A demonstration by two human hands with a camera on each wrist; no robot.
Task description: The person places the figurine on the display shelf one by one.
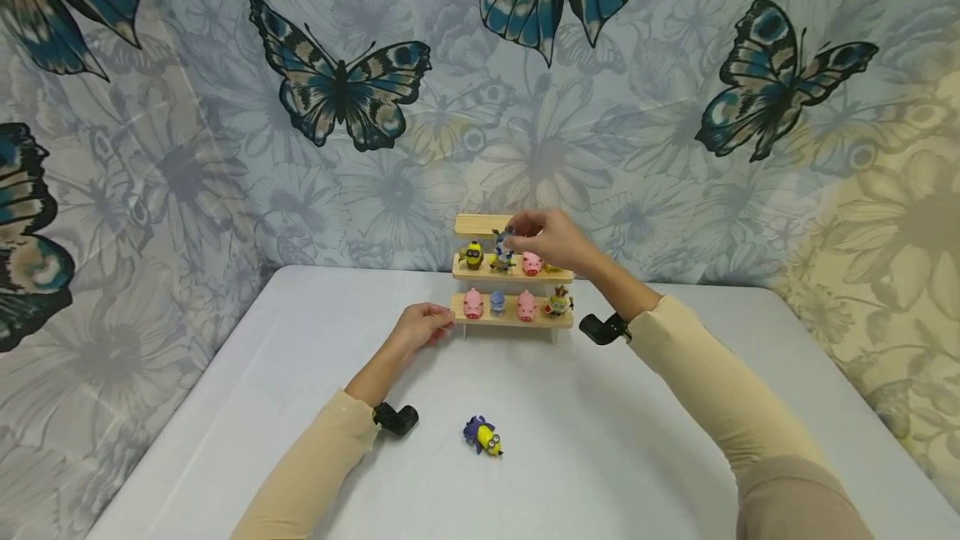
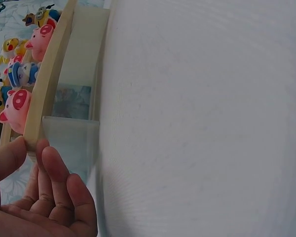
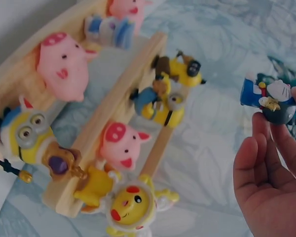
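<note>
A three-tier wooden display rack (image 1: pixel 480 226) stands at the back of the white table. My left hand (image 1: pixel 423 326) pinches the left end of its lowest board (image 2: pixel 37 106) between thumb and fingers. Up by the top tier, my right hand (image 1: pixel 551 238) holds a small blue-and-white figurine with a dark base (image 3: pixel 277 101) in its fingertips. Pink pig figurines (image 1: pixel 472 304), a small blue figurine (image 1: pixel 497 302) and a minion figurine (image 1: pixel 557 302) line the lowest board. On the middle board are minions (image 3: pixel 163 104), a pink pig (image 3: pixel 121 143) and a yellow character in a white hood (image 3: pixel 132 205).
A purple-and-yellow minion figurine (image 1: pixel 483 436) lies on the white table (image 1: pixel 600 457) in front of the rack, between my forearms. Behind the table hangs a floral cloth (image 1: pixel 360 207) with butterflies. Clear supports (image 2: pixel 71 136) hold up the rack.
</note>
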